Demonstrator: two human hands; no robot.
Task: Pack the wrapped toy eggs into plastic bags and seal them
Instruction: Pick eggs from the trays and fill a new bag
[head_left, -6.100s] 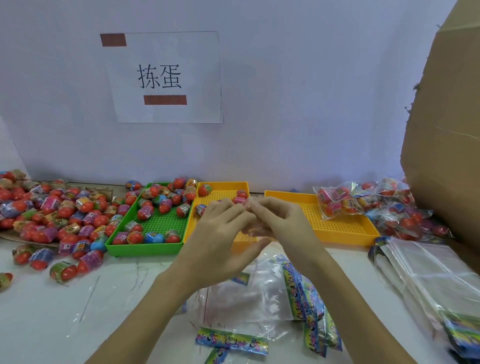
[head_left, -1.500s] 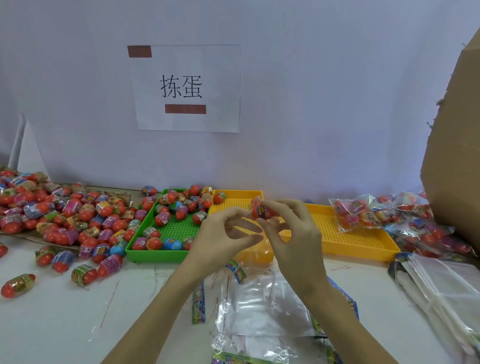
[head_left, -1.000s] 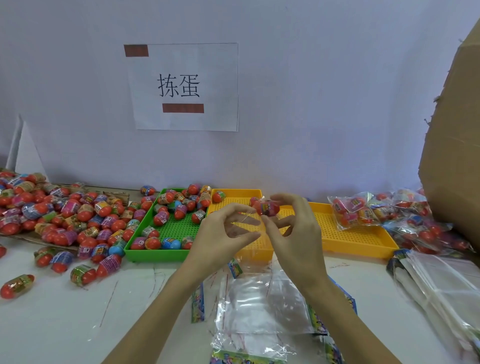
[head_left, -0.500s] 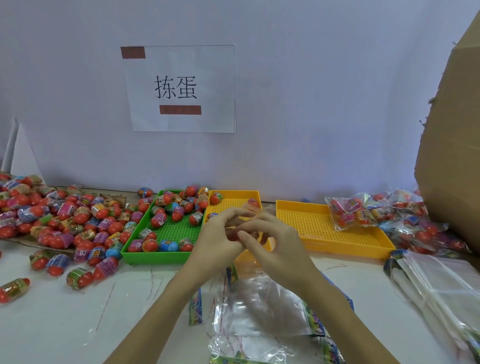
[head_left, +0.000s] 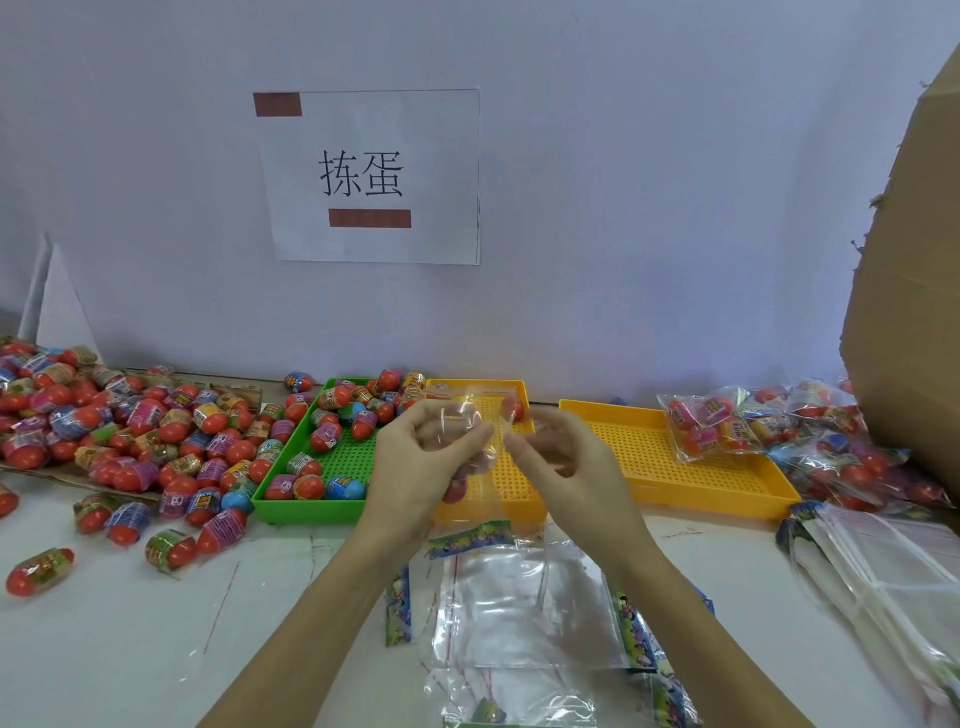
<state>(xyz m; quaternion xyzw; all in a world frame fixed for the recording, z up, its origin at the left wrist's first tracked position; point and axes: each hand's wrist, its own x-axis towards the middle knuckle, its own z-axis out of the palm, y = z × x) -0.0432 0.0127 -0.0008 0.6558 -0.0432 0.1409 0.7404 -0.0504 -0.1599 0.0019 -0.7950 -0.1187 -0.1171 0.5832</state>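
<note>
Since half a second ago the two hands have drawn slightly apart, and the clear plastic bag (head_left: 470, 447) now shows stretched between them where before they were bunched over it, which suggests the mouth is being lined up for sealing. Nearest the camera, loose empty bags (head_left: 524, 613) with printed header strips lie flat on the white table (head_left: 130, 649). Above them the left hand (head_left: 421, 462) curls its fingers round the bag's left side, with reddish egg shapes dimly visible under its palm. The right hand (head_left: 563, 467) pinches the bag's right edge, its other fingers loosely bent. Behind the hands sits the yellow tray (head_left: 519, 499), with the green tray (head_left: 343, 457) of wrapped toy eggs (head_left: 332, 436) just to its left. Farther right, filled bags (head_left: 711, 421) are heaped.
</note>
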